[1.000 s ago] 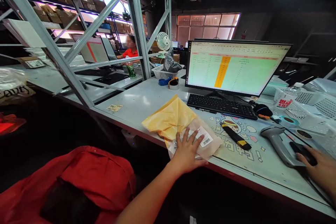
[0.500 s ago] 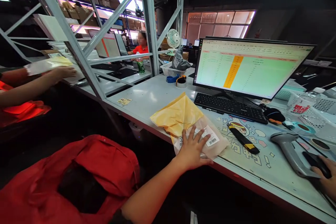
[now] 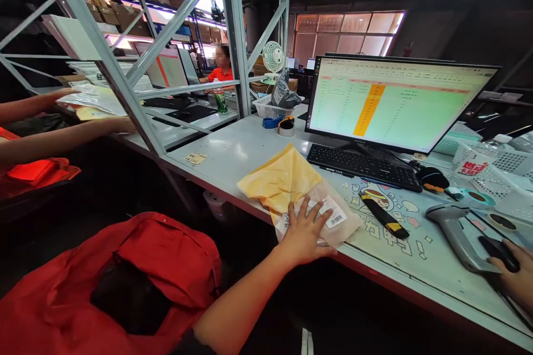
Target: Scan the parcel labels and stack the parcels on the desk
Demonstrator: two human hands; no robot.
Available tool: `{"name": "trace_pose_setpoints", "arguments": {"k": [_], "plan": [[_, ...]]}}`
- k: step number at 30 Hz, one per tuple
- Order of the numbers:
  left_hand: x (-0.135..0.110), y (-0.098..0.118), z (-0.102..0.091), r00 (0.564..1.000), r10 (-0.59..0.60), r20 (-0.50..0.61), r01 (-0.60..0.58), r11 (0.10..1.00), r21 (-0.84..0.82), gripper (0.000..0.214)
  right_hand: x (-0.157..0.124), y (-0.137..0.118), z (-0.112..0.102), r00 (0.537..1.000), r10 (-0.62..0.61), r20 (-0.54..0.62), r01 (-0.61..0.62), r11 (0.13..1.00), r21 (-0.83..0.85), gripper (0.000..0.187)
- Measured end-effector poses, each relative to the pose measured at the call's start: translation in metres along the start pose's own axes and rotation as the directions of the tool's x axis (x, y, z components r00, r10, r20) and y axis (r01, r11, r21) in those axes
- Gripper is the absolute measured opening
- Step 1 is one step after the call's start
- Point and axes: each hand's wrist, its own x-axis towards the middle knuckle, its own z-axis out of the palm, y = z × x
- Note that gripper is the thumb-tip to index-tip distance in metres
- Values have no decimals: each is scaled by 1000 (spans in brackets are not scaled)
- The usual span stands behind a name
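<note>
My left hand (image 3: 306,231) lies flat, fingers spread, on a clear plastic parcel (image 3: 339,230) at the near edge of the worktop (image 3: 233,150). It presses on the parcel rather than gripping it. A white barcode label (image 3: 333,216) shows on the parcel just past my fingertips. The parcel overlaps a folded yellow bag (image 3: 283,177), which lies just behind it towards the shelving.

My right hand (image 3: 516,280) is at the far right, partly out of view. Its fingers rest on a black mouse (image 3: 497,249), and I cannot tell whether they close around it. A grey barcode scanner (image 3: 456,230) lies just left of the mouse on the cartoon desk mat (image 3: 410,233). A black-and-yellow utility knife (image 3: 383,214) lies between the scanner and the parcel.

Behind them stand a black keyboard (image 3: 362,166) and a monitor (image 3: 395,102) showing a spreadsheet with an orange column. Tape rolls (image 3: 286,126) sit further back on the worktop. A red bag (image 3: 125,283) sits below my left arm, and a co-worker's arms (image 3: 62,138) reach in from the left towards packets (image 3: 94,100) on the next worktop.
</note>
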Motion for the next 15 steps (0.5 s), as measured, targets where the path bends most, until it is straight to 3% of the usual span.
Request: {"name": "trace_pose_setpoints", "arguments": {"k": [3,7,15], "plan": [[0,0,0,1000,-5,-4,5,1000,-2,108,-7,-14,-9,999,4,-47,-4,1000,13,84],[-1,0,-1,1000,-8,-7,8,1000,0,107,-12,-31,-19,999,51,-20,-50,998,36,77],[-1,3,-4,1000,-16,13,16,1000,19,106,-15,-33,-19,996,-23,-90,24,1000,9,79]]}}
